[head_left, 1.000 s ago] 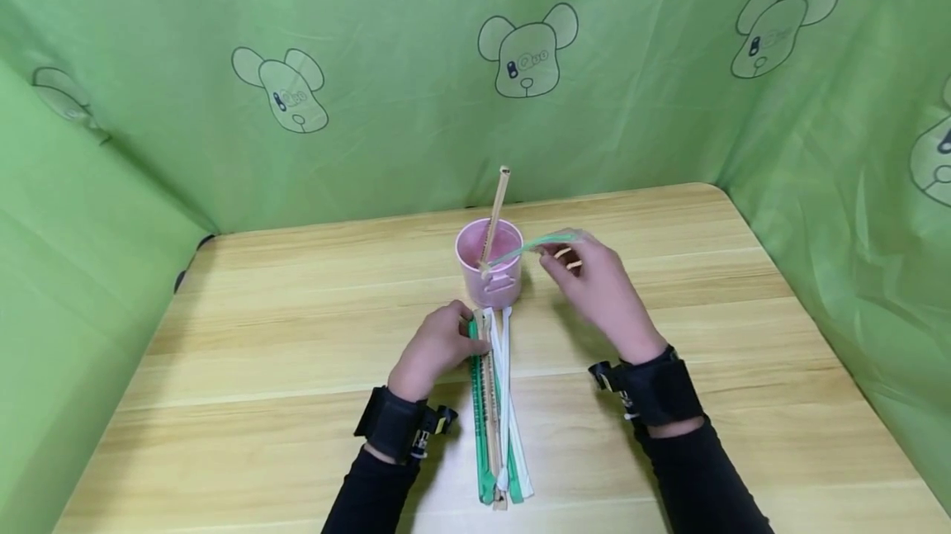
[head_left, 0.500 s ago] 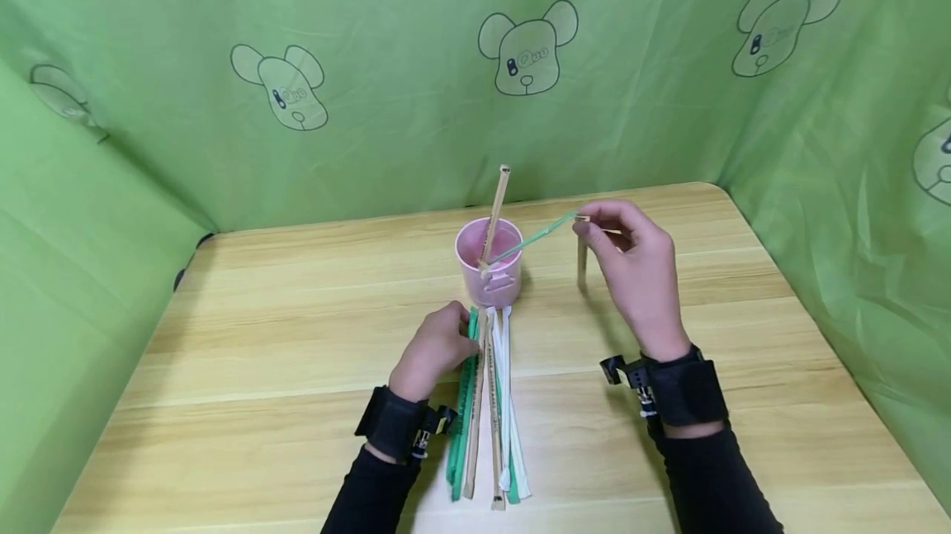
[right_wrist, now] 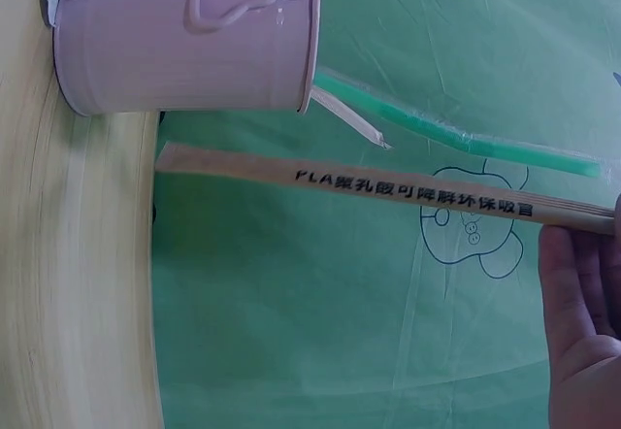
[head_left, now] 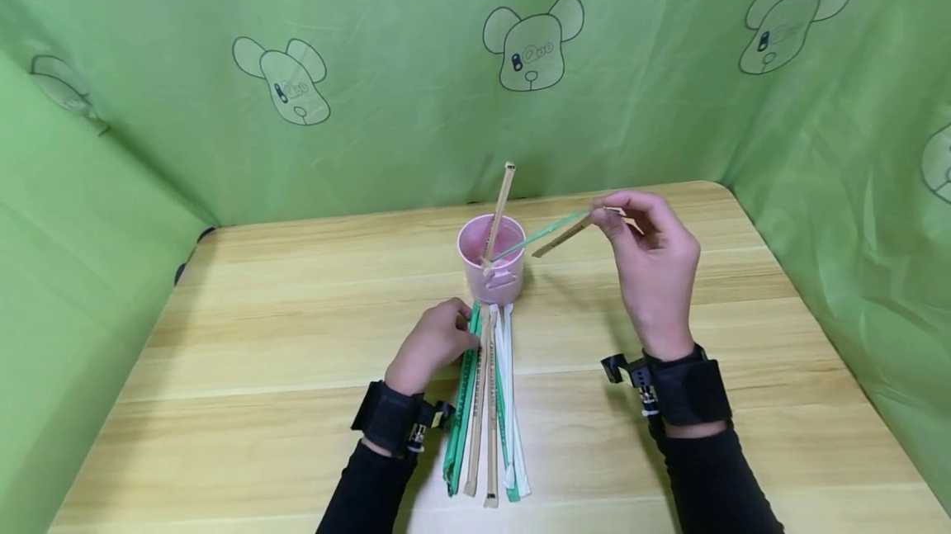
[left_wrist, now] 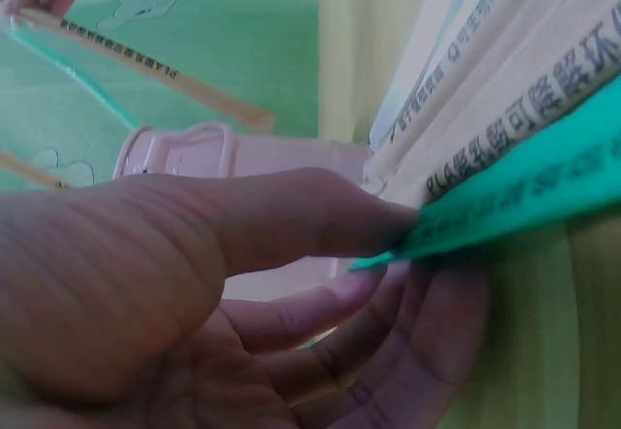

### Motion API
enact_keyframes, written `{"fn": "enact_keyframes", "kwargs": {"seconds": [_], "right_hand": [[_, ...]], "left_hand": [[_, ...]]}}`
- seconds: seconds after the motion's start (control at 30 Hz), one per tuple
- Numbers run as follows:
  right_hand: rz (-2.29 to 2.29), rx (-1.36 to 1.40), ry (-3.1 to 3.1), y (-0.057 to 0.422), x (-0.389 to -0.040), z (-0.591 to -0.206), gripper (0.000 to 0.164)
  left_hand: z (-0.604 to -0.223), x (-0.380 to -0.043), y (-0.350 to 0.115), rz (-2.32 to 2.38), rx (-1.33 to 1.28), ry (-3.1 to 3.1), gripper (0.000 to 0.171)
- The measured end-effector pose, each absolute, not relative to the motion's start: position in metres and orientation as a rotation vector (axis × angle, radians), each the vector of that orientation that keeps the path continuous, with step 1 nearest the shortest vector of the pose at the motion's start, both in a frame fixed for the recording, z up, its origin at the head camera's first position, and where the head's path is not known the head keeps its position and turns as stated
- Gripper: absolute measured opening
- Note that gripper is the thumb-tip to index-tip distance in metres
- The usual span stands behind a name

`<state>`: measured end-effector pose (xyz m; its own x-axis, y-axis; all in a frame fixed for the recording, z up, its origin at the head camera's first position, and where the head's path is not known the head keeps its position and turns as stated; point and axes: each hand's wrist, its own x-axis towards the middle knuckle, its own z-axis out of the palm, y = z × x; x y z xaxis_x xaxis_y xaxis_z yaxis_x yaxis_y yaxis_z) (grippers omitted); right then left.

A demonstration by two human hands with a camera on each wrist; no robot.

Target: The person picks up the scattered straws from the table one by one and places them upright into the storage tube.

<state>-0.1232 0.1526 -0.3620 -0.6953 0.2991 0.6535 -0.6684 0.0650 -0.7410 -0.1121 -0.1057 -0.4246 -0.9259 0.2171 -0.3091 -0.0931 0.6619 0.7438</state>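
Observation:
My right hand pinches one end of a brown paper-wrapped straw, right of a pink bucket. The straw's other end slants down towards the bucket. A green-wrapped straw leans over the rim, its free end close to the right fingers. Another brown-wrapped straw stands tilted in the bucket. In front, my left hand pinches the top end of a green-wrapped straw between thumb and fingers. Beside it lie brown-wrapped straws and white-wrapped straws on the table.
The wooden table reaches back to a green curtain with bear-head prints, which also hangs along both sides. A bucket handle shows on the bucket's near side.
My right hand has moved right, away from the green straw's end. The brown straw in it now points towards the bucket. Lower ends of the straws by my left hand have spread left.

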Motion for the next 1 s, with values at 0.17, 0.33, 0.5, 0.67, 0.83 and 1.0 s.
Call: {"fn": "enact_keyframes", "kwargs": {"seconds": [0.17, 0.33, 0.5, 0.67, 0.83, 1.0], "right_hand": [[1.770, 0.420, -1.506, 0.150, -0.122, -0.357, 0.018], [1.776, 0.465, -1.395, 0.143, -0.118, -0.353, 0.015], [1.751, 0.490, -1.296, 0.137, -0.116, -0.348, 0.019], [1.784, 0.520, -1.299, 0.136, -0.117, -0.350, 0.019], [1.820, 0.514, -1.474, 0.136, -0.120, -0.360, 0.017], [1.759, 0.443, -1.741, 0.136, -0.124, -0.369, 0.021]], "left_hand": [[-0.423, -0.115, -0.109, 1.165, 0.090, 2.471, 0.032], [-0.420, -0.115, -0.109, 1.153, 0.100, 2.465, 0.029], [-0.420, -0.115, -0.109, 1.182, 0.113, 2.438, 0.026], [-0.422, -0.115, -0.109, 1.183, 0.110, 2.435, 0.024], [-0.422, -0.115, -0.110, 1.191, 0.108, 2.427, 0.025], [-0.423, -0.115, -0.111, 1.205, 0.102, 2.409, 0.026]]}}
